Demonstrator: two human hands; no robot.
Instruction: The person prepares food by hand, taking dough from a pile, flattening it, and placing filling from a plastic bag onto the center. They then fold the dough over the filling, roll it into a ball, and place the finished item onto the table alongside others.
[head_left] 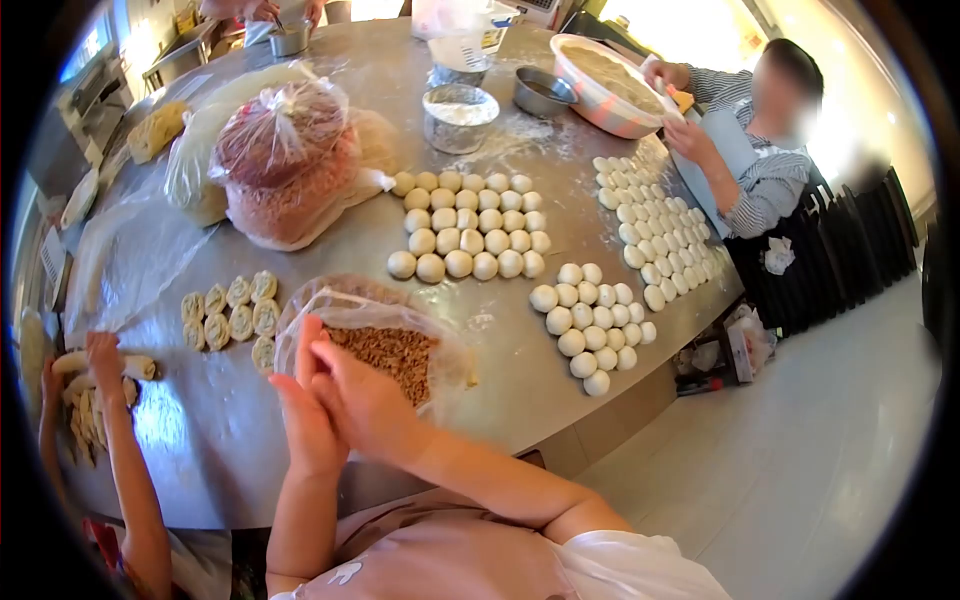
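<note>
My left hand [312, 430] and my right hand [368, 395] are pressed together, palm to palm with the fingers cupped, over the near edge of the table. Whatever lies between them is hidden. Just beyond them sits a plastic-lined container of brown crumbly filling [385, 355], partly covered by my hands. To its left stand rolled dough pieces [238, 322] in short rows. Round white dough balls [470, 240] lie in rows farther back, and another group of dough balls [592, 325] lies to the right.
Large plastic bags of reddish filling [285, 170] stand at the back left. A floury tub [460, 120] and a metal pan [543, 92] are behind the balls. A co-worker's hands [97, 355] handle dough at left; another person [765, 150] works beside a big basin [610, 85] at right.
</note>
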